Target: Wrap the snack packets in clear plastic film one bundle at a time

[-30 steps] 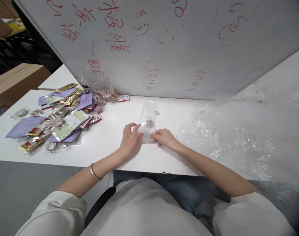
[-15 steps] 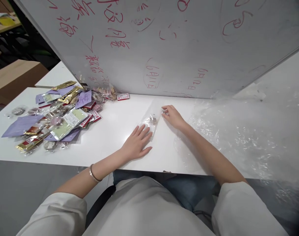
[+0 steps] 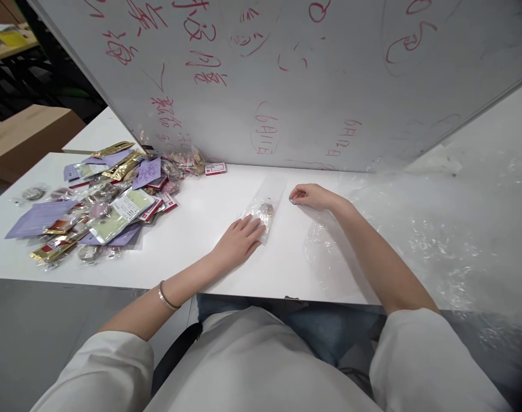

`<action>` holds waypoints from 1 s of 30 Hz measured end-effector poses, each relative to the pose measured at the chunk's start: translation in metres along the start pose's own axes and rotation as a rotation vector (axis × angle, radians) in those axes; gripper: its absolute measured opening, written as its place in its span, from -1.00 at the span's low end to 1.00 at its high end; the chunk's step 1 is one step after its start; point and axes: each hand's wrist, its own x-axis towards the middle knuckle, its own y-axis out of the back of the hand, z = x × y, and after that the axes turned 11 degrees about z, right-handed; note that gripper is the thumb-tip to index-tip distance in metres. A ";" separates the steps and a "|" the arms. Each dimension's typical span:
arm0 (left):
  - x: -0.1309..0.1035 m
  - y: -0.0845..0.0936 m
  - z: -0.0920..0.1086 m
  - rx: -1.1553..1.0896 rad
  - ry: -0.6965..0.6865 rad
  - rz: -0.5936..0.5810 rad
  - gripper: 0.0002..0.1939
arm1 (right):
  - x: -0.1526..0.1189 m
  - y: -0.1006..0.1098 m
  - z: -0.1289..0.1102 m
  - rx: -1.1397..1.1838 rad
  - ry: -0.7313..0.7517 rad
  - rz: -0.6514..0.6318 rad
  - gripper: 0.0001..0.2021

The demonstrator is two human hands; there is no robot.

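A clear plastic bag (image 3: 273, 194) with a small brownish item (image 3: 267, 209) inside lies on the white table (image 3: 192, 229). My left hand (image 3: 238, 240) rests flat over the bag's lower left part, its fingers stretched out. To the right of the bag and apart from it, my right hand (image 3: 310, 196) is closed in a pinch. A small dark, bluish thing shows at its fingertips, too small to name.
At the left lies a pile of small packets (image 3: 102, 200) in purple, gold and clear wrapping. A whiteboard (image 3: 303, 103) with red writing stands along the table's back. Crumpled clear plastic film (image 3: 415, 240) covers the right side. A cardboard box (image 3: 29, 137) is at far left.
My right hand has moved a little right, away from the bag, and its fingers have closed. My left hand has shifted slightly, with its thumb drawn in.
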 end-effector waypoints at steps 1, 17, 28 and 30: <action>0.000 0.000 0.000 0.005 -0.003 0.005 -0.61 | -0.001 0.000 0.002 -0.007 -0.018 0.002 -0.83; 0.001 0.002 0.002 0.019 -0.006 0.006 -0.61 | 0.015 0.002 -0.002 -0.100 0.081 -0.019 -0.91; 0.000 0.003 0.002 -0.016 -0.002 0.016 -0.61 | 0.054 0.008 0.006 0.140 -0.067 0.529 -0.70; 0.000 0.002 0.002 -0.003 -0.008 0.021 -0.61 | 0.069 0.002 0.004 0.298 -0.117 0.735 -0.71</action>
